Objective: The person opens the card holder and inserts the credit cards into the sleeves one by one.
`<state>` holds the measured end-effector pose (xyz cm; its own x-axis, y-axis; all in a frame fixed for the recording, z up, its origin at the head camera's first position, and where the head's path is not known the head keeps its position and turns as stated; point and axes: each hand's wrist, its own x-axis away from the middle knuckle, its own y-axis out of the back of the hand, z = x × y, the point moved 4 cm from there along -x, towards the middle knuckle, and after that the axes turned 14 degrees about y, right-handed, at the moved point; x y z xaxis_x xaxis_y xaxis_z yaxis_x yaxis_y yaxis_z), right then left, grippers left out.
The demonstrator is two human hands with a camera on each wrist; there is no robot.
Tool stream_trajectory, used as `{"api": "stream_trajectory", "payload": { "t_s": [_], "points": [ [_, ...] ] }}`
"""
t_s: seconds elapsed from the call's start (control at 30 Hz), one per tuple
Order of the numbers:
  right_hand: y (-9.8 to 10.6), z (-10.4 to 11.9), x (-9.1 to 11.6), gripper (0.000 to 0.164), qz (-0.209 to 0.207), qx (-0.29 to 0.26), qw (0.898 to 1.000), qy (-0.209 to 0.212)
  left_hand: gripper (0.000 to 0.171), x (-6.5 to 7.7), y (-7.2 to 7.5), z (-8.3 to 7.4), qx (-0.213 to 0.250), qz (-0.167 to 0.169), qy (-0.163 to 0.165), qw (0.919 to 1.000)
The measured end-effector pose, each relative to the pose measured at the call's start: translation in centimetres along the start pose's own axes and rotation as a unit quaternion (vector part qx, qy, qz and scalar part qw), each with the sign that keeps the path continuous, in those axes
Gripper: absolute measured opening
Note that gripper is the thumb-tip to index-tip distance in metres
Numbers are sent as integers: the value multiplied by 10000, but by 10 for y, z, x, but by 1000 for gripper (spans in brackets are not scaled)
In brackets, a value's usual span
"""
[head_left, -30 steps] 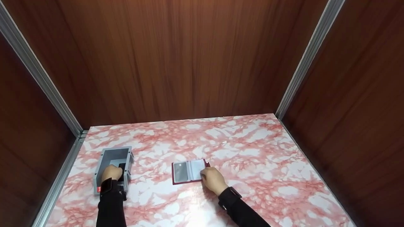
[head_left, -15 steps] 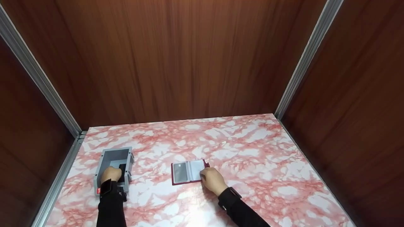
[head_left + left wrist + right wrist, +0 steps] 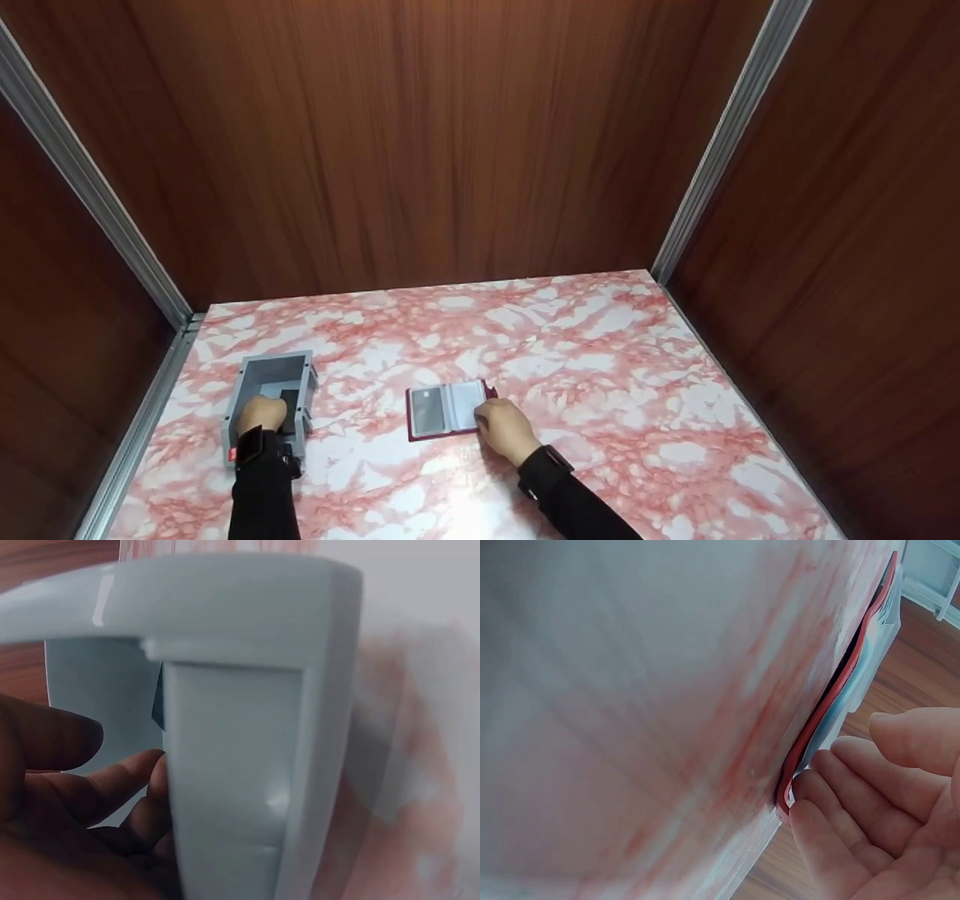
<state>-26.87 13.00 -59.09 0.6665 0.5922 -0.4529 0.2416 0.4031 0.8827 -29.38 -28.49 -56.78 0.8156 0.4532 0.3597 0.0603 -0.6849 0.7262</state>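
In the head view my left hand [image 3: 262, 415] is down inside a grey plastic bin [image 3: 308, 373]. A flat black object [image 3: 289, 412] lies in the bin just right of that hand. The left wrist view shows the thumb apart from the loosely bent fingers [image 3: 105, 784], partly hidden behind the bin wall [image 3: 232, 757]. My right hand [image 3: 510, 431] rests at the right edge of a card holder [image 3: 469, 405] lying spread on the table. It has a dark red cover [image 3: 804, 739] and clear sleeves. In the right wrist view the fingertips touch its edge, the thumb held away.
The table [image 3: 600, 375] has a red and white marbled top. Wood-grain panels [image 3: 420, 150] enclose it at the back and sides, with metal rails [image 3: 720, 142] at the corners. A red label [image 3: 233, 454] sits on the bin's near end.
The black object has settled lower in the bin, and my left hand has shifted slightly left from it. My right hand and the card holder stay nearly still.
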Motion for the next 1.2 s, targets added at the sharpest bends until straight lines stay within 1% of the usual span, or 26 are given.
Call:
{"api": "stream_trajectory", "payload": {
  "t_s": [0.2,0.4,0.47,0.63,0.87,0.97,1.1,1.13,1.2],
  "points": [
    [0,0,0,6,33,5,10000,6,24,-4,2,4,266,-93,-97,9996],
    [-1,0,0,6,57,-2,10000,22,26,-2,1,6,397,-391,-167,9983],
    [-1,0,1,6,50,-4,10000,14,25,0,1,5,403,-464,-174,9980],
    [0,1,1,6,19,-6,10000,-28,26,3,0,2,391,-529,-201,9976],
    [1,1,1,7,48,-73,10000,-41,16,6,1,1,430,-624,-243,9968],
    [1,2,0,6,85,-94,9999,-63,16,7,3,0,483,-685,-310,9960],
    [1,1,0,6,143,-99,9998,-107,23,8,5,-4,468,-743,-387,9954],
    [1,1,0,6,144,-100,9998,-103,24,8,6,-5,458,-778,-406,9951],
    [1,1,0,6,123,-103,9998,-84,20,10,8,-7,452,-929,-489,9934]
  ]
}}
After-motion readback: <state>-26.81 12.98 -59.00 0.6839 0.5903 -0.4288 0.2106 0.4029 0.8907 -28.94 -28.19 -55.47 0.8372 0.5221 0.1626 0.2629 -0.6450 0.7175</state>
